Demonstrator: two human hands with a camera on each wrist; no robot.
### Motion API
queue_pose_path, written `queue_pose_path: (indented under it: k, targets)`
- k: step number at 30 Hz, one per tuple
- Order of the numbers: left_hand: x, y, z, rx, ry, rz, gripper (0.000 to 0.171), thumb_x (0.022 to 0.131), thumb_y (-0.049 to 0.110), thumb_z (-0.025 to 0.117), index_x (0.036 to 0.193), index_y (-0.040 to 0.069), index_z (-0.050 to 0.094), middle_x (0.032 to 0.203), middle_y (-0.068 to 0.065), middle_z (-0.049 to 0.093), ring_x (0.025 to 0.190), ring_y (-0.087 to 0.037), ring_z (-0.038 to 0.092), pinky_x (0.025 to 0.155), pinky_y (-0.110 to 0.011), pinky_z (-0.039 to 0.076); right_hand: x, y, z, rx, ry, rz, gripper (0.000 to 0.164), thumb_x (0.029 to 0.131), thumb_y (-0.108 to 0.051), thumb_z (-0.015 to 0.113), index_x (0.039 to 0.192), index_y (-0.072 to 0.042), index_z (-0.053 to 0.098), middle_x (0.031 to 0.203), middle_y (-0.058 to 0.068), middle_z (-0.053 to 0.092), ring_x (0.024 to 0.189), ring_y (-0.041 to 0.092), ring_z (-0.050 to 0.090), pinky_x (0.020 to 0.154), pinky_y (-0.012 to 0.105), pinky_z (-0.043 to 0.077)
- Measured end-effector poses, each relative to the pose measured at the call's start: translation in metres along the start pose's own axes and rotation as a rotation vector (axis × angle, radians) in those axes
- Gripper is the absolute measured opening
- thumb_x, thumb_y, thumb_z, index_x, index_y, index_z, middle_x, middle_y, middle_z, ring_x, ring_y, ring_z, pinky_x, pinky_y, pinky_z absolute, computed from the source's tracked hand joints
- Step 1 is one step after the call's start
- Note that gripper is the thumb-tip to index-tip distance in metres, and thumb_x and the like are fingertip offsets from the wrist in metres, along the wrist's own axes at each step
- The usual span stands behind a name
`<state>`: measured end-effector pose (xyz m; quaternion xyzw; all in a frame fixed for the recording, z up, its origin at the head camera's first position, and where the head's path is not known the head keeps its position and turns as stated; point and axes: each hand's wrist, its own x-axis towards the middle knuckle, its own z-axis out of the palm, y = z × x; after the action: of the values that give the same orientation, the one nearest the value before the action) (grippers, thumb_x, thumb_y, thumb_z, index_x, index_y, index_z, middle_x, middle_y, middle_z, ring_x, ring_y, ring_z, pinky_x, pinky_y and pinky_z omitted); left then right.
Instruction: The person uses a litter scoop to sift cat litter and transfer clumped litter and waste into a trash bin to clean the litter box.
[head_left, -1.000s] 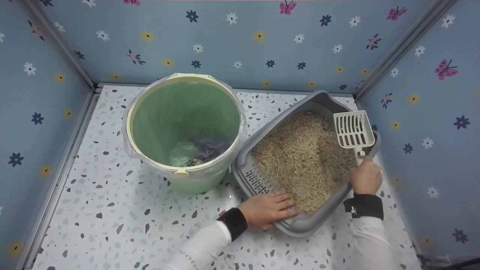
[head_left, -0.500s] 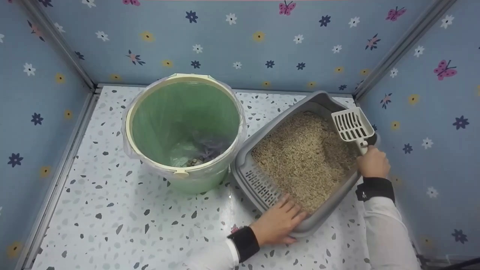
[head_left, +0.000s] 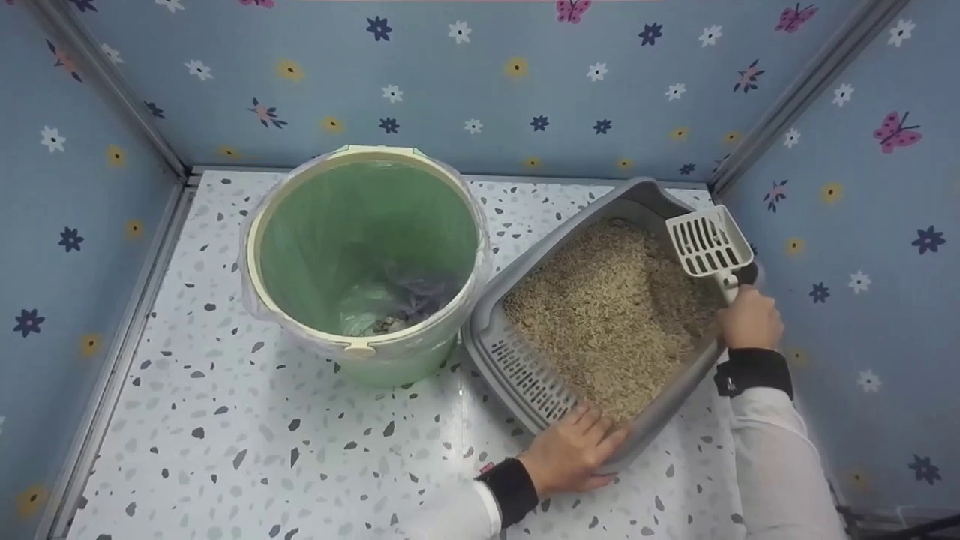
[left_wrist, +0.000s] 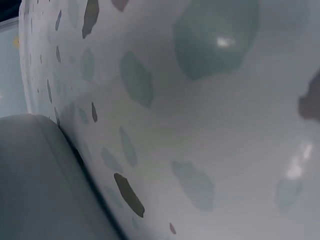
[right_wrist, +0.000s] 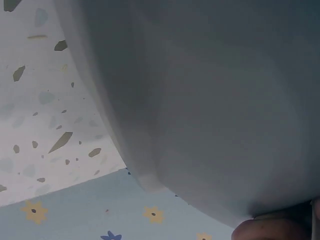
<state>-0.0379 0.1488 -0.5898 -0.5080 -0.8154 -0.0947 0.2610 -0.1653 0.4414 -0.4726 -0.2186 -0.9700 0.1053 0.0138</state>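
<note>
In the head view, my right hand (head_left: 750,319) grips the handle of a white slotted litter scoop (head_left: 709,241). The scoop's head is over the far right side of a grey litter box (head_left: 675,409), with small bits among its slots. Tan, grainy litter (head_left: 600,322) fills the box and is darker along the right. My left hand (head_left: 574,450) holds the box's near rim, fingers over the edge and thumb on the outside. The right wrist view has a fingertip (right_wrist: 272,230) beside the grey box wall (right_wrist: 215,125); in the left wrist view the hand is hidden.
A green bin (head_left: 394,367) with a clear liner over its cream rim stands left of the litter box. Crumpled purple plastic (head_left: 420,296) and small clumps lie inside it. Blue flowered panels (head_left: 435,75) enclose the speckled white surface (head_left: 262,442) at the back and sides.
My left hand has shifted right along the near rim. My right hand has moved up and slightly right, and the scoop has turned a little over the box's right edge.
</note>
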Motion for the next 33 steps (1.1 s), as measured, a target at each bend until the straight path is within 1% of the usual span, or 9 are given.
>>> queue_pose_path:
  k: [4,9,14,18,22,24,29,31,33]
  targets:
    - [0.0,0.0,-0.001,-0.006,-0.014,0.008,0.074,0.087,0.065,0.042,0.138,0.011,0.046,0.116,-0.003,0.066,0.108,-0.017,0.06,0.102,-0.035,0.041,-0.002,0.0,-0.002,0.008,-0.015,-0.006,0.03,0.083,-0.014,0.055,0.101,0.011,0.054,0.092,0.038,0.058,0.082,0.054,0.058,0.065,0.063,0.045]
    - [0.0,-0.002,-0.002,-0.028,-0.009,0.011,0.071,0.088,0.063,0.043,0.138,0.013,0.046,0.116,-0.002,0.066,0.108,-0.017,0.061,0.103,-0.035,0.041,-0.004,0.002,-0.002,0.017,-0.005,-0.016,0.03,0.083,-0.015,0.057,0.1,0.01,0.055,0.09,0.038,0.059,0.08,0.054,0.058,0.062,0.061,0.045]
    - [-0.002,-0.009,-0.003,-0.032,-0.017,0.043,0.07,0.088,0.062,0.043,0.138,0.014,0.047,0.116,-0.002,0.066,0.109,-0.017,0.061,0.104,-0.033,0.039,-0.008,0.006,-0.002,0.027,-0.007,-0.021,0.031,0.082,-0.013,0.055,0.104,0.009,0.055,0.089,0.038,0.058,0.08,0.055,0.057,0.062,0.061,0.044]
    - [-0.005,-0.018,-0.005,-0.058,-0.025,0.064,0.071,0.085,0.062,0.048,0.138,0.016,0.046,0.118,-0.002,0.065,0.11,-0.018,0.061,0.104,-0.034,0.038,-0.015,0.007,-0.001,0.05,0.023,-0.013,0.031,0.081,-0.009,0.05,0.105,0.01,0.055,0.09,0.038,0.058,0.081,0.056,0.056,0.062,0.061,0.042]
    - [-0.008,-0.027,-0.004,-0.1,-0.023,0.075,0.074,0.081,0.062,0.055,0.139,0.017,0.046,0.119,-0.002,0.065,0.111,-0.018,0.06,0.105,-0.034,0.038,-0.02,0.008,0.001,0.065,0.062,0.026,0.03,0.08,-0.007,0.048,0.104,0.01,0.055,0.092,0.038,0.058,0.082,0.056,0.055,0.065,0.062,0.042]
    - [-0.009,-0.031,-0.004,-0.114,-0.03,0.083,0.075,0.08,0.063,0.055,0.139,0.018,0.045,0.121,-0.002,0.064,0.113,-0.018,0.059,0.106,-0.034,0.037,-0.023,0.007,0.002,0.073,0.07,0.058,0.033,0.081,-0.008,0.047,0.107,0.01,0.055,0.096,0.038,0.058,0.085,0.057,0.055,0.066,0.063,0.042]
    - [-0.014,-0.043,-0.006,-0.138,-0.041,0.11,0.073,0.085,0.066,0.048,0.14,0.018,0.044,0.124,-0.001,0.063,0.115,-0.02,0.058,0.106,-0.034,0.037,-0.031,0.006,0.005,0.097,0.073,0.128,0.039,0.082,-0.008,0.045,0.116,0.01,0.054,0.1,0.037,0.058,0.088,0.055,0.055,0.067,0.062,0.043]
    - [-0.017,-0.048,-0.007,-0.151,-0.042,0.119,0.072,0.086,0.065,0.046,0.14,0.018,0.045,0.124,-0.001,0.062,0.115,-0.02,0.058,0.106,-0.034,0.037,-0.035,0.006,0.007,0.113,0.089,0.147,0.038,0.082,-0.008,0.046,0.115,0.01,0.054,0.098,0.036,0.059,0.087,0.054,0.056,0.068,0.061,0.043]
    - [-0.018,-0.052,-0.007,-0.166,-0.041,0.127,0.07,0.086,0.063,0.048,0.14,0.018,0.045,0.124,-0.001,0.062,0.115,-0.019,0.058,0.106,-0.033,0.037,-0.038,0.005,0.009,0.132,0.121,0.161,0.035,0.082,-0.008,0.047,0.111,0.011,0.055,0.095,0.035,0.059,0.085,0.054,0.056,0.067,0.061,0.043]
